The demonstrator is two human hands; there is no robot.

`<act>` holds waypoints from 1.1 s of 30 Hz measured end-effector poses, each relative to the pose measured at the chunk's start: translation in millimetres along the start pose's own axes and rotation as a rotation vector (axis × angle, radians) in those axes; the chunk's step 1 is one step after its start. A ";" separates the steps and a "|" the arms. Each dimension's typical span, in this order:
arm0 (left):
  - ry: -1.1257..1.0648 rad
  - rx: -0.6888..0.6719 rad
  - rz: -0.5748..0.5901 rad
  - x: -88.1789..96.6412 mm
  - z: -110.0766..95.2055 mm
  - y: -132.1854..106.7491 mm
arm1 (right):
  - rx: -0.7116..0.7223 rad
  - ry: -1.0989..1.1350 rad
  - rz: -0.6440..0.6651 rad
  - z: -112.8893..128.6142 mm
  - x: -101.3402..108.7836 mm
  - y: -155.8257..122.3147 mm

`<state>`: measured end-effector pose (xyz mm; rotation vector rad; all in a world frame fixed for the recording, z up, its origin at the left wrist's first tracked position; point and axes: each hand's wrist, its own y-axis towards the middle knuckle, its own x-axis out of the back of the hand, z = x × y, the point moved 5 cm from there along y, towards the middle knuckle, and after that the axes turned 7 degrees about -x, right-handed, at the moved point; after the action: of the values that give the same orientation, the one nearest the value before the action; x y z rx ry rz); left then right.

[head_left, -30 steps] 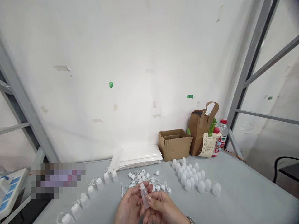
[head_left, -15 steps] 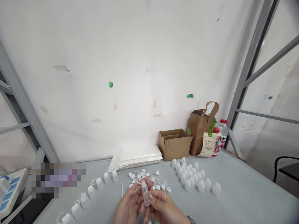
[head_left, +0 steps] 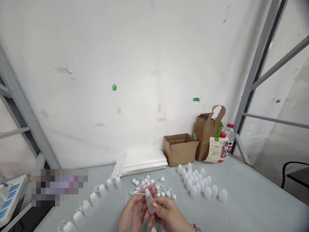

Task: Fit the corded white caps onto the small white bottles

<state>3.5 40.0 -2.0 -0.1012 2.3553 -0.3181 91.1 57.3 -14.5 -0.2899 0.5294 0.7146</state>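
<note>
Both my hands meet at the bottom centre over a grey table point(head_left: 241, 199). My right hand point(head_left: 166, 214) pinches a small translucent dropper bottle point(head_left: 149, 200), held upright. My left hand point(head_left: 135, 211) has its fingers closed at the bottle's tip, on a small white cap with a thin strap. Just behind the hands lies a pile of loose white caps point(head_left: 152, 187). To the right stands a cluster of several uncapped bottles point(head_left: 200, 185). To the left runs a curved row of capped bottles point(head_left: 96, 198).
A stack of white bags point(head_left: 142, 162) lies against the wall. An open cardboard box point(head_left: 180, 149), a brown paper bag point(head_left: 209, 132) and a water bottle point(head_left: 230, 135) stand at the back right. Grey metal frame posts point(head_left: 253, 77) rise at both sides.
The hands and bottle shifted slightly; my left fingers moved up onto the bottle's tip with the cap. Everything on the table stayed put.
</note>
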 end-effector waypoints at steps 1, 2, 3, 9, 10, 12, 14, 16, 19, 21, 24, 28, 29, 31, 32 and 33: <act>-0.003 -0.006 0.007 -1.1 -0.2 -0.4 | -0.007 0.024 0.005 -0.8 0.2 0.1; -0.006 -0.012 0.015 -2.3 -0.4 -0.8 | -0.017 0.048 0.015 -1.3 -0.1 0.0; -0.009 -0.011 0.017 -3.1 -0.1 -1.2 | -0.028 0.074 0.027 -1.6 -0.9 -0.4; -0.031 0.012 0.008 -0.4 4.8 2.1 | -0.096 0.200 0.075 -1.6 -4.2 -3.0; -0.022 0.013 0.011 0.0 5.4 3.0 | -0.102 0.211 0.084 -2.0 -4.3 -2.9; 0.006 0.021 -0.016 1.2 6.4 3.4 | -0.110 0.221 0.103 -3.1 -4.4 -2.4; 0.017 0.029 -0.053 0.7 6.2 1.8 | -0.107 0.219 0.118 -3.3 -4.8 -2.5; 0.006 0.034 -0.071 -2.0 5.1 -1.2 | -0.102 0.213 0.130 -2.4 -6.2 -3.6; 0.003 0.043 -0.040 -7.6 3.5 -4.5 | -0.109 0.197 0.144 0.2 -9.8 -6.1; -0.010 0.056 -0.021 -8.5 3.5 -4.5 | -0.112 0.178 0.153 2.2 -11.9 -7.0; -0.044 0.061 -0.018 -4.8 2.9 -2.1 | -0.066 0.115 0.139 4.6 -11.8 -5.7; -0.131 0.035 0.048 -1.1 -0.9 -0.2 | 0.043 -0.013 -0.029 5.1 -2.9 -2.6; -0.157 0.028 0.067 -0.5 -2.0 -0.2 | 0.055 -0.036 -0.078 4.7 -0.5 -2.5; -0.192 0.018 0.095 0.6 -3.4 0.1 | 0.067 -0.064 -0.152 4.7 2.9 -3.1; -0.202 0.014 0.115 0.7 -3.7 0.3 | 0.079 -0.070 -0.180 5.6 4.3 -3.6; -0.206 0.006 0.143 0.4 -3.9 0.6 | 0.099 -0.072 -0.206 7.1 5.8 -4.2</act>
<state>0.5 41.3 0.3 0.0353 2.1437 -0.2329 100.2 60.5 -11.5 -0.2219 0.4567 0.4956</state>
